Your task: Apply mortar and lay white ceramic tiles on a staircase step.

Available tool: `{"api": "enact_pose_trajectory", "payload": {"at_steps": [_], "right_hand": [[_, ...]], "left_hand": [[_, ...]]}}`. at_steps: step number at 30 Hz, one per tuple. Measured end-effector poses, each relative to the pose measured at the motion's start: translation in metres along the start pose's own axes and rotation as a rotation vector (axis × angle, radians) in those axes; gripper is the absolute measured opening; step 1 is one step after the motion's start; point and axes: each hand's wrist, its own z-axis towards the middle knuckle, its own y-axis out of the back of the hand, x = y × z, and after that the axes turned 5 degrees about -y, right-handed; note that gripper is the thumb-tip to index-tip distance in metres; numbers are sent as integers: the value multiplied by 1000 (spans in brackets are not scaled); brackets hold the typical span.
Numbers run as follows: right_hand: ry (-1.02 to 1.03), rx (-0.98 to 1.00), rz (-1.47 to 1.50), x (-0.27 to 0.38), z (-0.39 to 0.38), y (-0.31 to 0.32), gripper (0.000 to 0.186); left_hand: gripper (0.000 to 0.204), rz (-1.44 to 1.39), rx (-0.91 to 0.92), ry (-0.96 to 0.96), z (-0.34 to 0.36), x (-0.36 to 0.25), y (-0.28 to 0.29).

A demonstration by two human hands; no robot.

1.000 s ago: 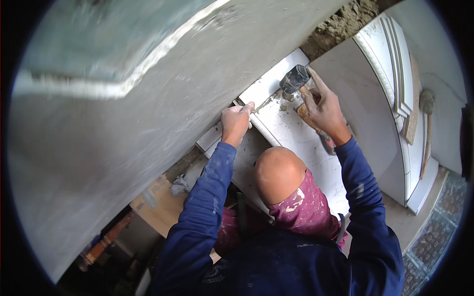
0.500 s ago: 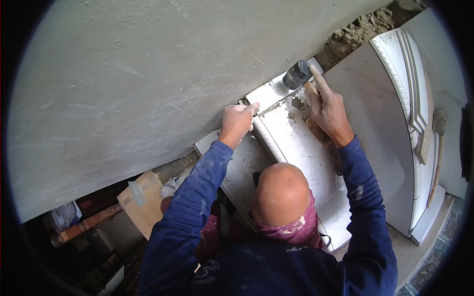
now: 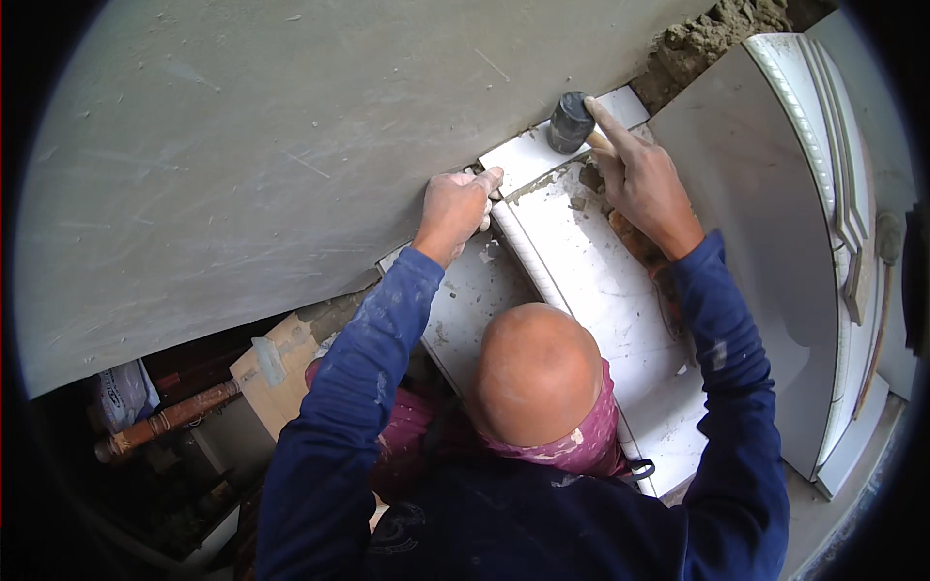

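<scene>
Black cylindrical-headed mallet (image 3: 570, 128), upper centre

Right hand (image 3: 651, 192) grips its pale wooden handle (image 3: 600, 142), forefinger extended to the head. Head overlaps a narrow white rectangular tile (image 3: 528, 161) along the grey plastered wall (image 3: 291, 145); contact unclear. Left hand (image 3: 455, 211), left of mallet, curls fingers at tile's lower-left end; cannot tell whether gripping.

We are hiding part of the mallet handle (image 3: 601, 143) behind our right hand (image 3: 649, 189); our knee (image 3: 539, 373) is covering some white slab (image 3: 625, 315).
</scene>
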Motion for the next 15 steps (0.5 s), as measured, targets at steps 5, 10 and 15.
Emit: {"api": "enact_pose_trajectory", "payload": {"at_steps": [5, 10, 15], "right_hand": [[-55, 22, 11, 4, -1, 3, 53], [-149, -150, 294, 2, 2, 18, 48], [-158, -257, 147, -23, 5, 34, 51]], "left_hand": [[28, 69, -62, -43, -4, 7, 0], [18, 797, -293, -765, -17, 9, -1], [27, 1140, -194, -1206, -1, -2, -38]]}}
